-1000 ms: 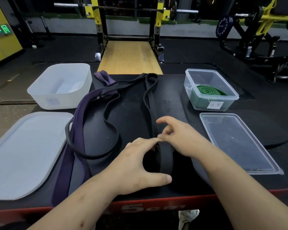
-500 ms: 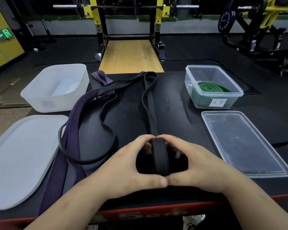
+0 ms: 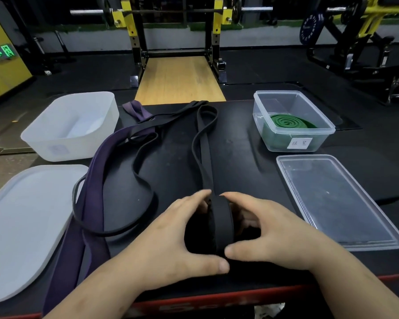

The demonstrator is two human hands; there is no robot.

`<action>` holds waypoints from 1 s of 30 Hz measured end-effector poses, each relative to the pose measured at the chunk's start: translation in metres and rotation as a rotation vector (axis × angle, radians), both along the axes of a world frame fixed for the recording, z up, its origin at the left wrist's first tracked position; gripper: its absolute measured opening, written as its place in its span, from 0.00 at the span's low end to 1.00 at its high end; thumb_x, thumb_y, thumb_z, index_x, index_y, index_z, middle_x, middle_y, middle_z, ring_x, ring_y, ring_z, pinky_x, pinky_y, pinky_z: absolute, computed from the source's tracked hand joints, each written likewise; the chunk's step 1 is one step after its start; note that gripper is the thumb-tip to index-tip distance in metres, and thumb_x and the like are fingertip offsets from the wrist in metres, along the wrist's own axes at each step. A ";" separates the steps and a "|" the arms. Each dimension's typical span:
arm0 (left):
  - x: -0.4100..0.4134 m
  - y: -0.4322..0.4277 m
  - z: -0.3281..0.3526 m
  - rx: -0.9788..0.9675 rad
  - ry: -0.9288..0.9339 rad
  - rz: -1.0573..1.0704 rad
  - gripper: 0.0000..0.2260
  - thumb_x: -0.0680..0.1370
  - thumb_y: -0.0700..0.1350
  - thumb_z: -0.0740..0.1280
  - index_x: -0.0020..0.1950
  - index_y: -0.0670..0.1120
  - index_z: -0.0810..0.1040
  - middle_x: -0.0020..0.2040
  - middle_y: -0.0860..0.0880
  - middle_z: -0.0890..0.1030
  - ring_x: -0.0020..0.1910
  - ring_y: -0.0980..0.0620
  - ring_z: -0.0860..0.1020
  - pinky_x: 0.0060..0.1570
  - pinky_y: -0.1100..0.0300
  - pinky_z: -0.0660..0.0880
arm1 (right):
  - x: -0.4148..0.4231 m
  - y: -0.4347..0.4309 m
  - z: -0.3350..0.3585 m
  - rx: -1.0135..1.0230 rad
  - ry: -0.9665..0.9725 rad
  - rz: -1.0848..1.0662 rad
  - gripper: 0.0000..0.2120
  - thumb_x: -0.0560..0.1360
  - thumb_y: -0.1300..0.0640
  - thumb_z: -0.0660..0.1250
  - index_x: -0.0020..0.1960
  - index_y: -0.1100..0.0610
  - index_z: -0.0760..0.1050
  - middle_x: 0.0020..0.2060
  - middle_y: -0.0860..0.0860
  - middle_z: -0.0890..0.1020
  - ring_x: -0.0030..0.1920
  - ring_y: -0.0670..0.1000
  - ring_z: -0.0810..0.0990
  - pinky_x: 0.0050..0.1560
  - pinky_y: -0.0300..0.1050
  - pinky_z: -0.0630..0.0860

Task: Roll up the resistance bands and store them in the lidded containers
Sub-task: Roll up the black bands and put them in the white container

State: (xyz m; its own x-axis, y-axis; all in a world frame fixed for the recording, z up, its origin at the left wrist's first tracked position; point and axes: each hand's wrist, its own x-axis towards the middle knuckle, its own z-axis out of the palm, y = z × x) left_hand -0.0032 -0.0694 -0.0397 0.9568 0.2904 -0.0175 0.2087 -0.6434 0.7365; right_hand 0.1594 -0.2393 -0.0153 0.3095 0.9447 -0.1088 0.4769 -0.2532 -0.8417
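A wide black resistance band [image 3: 222,223] is partly rolled into an upright coil near the table's front edge. My left hand [image 3: 171,238] cups its left side and my right hand [image 3: 270,233] cups its right side, thumbs meeting in front. The band's loose tail [image 3: 205,143] runs away from me to the table's far edge. A purple band [image 3: 95,180] and a thin black band [image 3: 145,187] lie tangled to the left. A rolled green band [image 3: 286,122] sits in the clear container [image 3: 327,132] at the right, with its clear lid [image 3: 332,199] lying beside it.
A frosted white container [image 3: 72,134] stands empty at the back left, its white lid [image 3: 25,226] flat in front of it. The black table [image 3: 240,157] has a red front edge. A squat rack and wooden platform [image 3: 180,81] stand beyond.
My right hand came down from above the coil to grip its right side, and both hands now hold the coil, which has rolled slightly further away from me.
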 end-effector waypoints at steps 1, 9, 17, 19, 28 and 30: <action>0.000 -0.001 0.003 -0.002 0.006 0.007 0.47 0.61 0.65 0.80 0.73 0.76 0.56 0.68 0.71 0.69 0.69 0.71 0.67 0.67 0.65 0.67 | 0.001 0.002 -0.001 0.003 0.010 -0.006 0.31 0.71 0.56 0.80 0.69 0.39 0.73 0.59 0.41 0.84 0.60 0.44 0.83 0.65 0.50 0.78; 0.005 -0.003 0.000 0.006 -0.061 0.034 0.40 0.64 0.64 0.79 0.73 0.69 0.65 0.65 0.67 0.76 0.66 0.65 0.73 0.65 0.60 0.72 | 0.000 -0.001 -0.011 0.062 0.048 0.001 0.37 0.70 0.52 0.82 0.71 0.32 0.69 0.66 0.42 0.79 0.66 0.45 0.79 0.67 0.48 0.77; 0.005 -0.007 0.006 -0.011 -0.079 0.014 0.34 0.65 0.60 0.80 0.67 0.71 0.70 0.64 0.66 0.76 0.66 0.65 0.73 0.65 0.60 0.72 | -0.001 0.005 -0.019 0.086 0.114 -0.014 0.31 0.69 0.42 0.79 0.70 0.36 0.72 0.63 0.44 0.81 0.65 0.47 0.81 0.67 0.54 0.77; 0.006 -0.005 0.008 -0.025 -0.104 0.014 0.32 0.67 0.60 0.80 0.67 0.70 0.71 0.64 0.66 0.77 0.66 0.65 0.74 0.65 0.60 0.73 | -0.001 0.003 -0.020 0.094 0.125 -0.015 0.35 0.68 0.44 0.81 0.70 0.33 0.69 0.64 0.43 0.79 0.64 0.48 0.81 0.65 0.53 0.78; 0.004 -0.007 0.008 -0.034 -0.068 0.046 0.38 0.65 0.57 0.81 0.64 0.78 0.62 0.61 0.69 0.77 0.63 0.67 0.75 0.60 0.70 0.71 | -0.001 0.011 -0.025 0.095 0.153 -0.087 0.28 0.69 0.42 0.77 0.66 0.41 0.73 0.56 0.46 0.84 0.56 0.48 0.85 0.62 0.55 0.80; 0.004 -0.007 0.009 -0.040 -0.073 0.041 0.36 0.64 0.56 0.82 0.59 0.79 0.64 0.59 0.71 0.78 0.60 0.68 0.76 0.56 0.73 0.71 | 0.001 0.010 -0.023 0.063 0.182 -0.069 0.28 0.69 0.39 0.76 0.66 0.41 0.74 0.55 0.46 0.85 0.55 0.48 0.85 0.61 0.53 0.80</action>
State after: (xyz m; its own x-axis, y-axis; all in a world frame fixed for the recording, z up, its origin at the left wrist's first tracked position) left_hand 0.0006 -0.0764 -0.0310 0.9434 0.3294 0.0391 0.1792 -0.6053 0.7756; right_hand 0.1602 -0.2294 -0.0378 0.3542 0.9286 -0.1105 0.2986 -0.2243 -0.9276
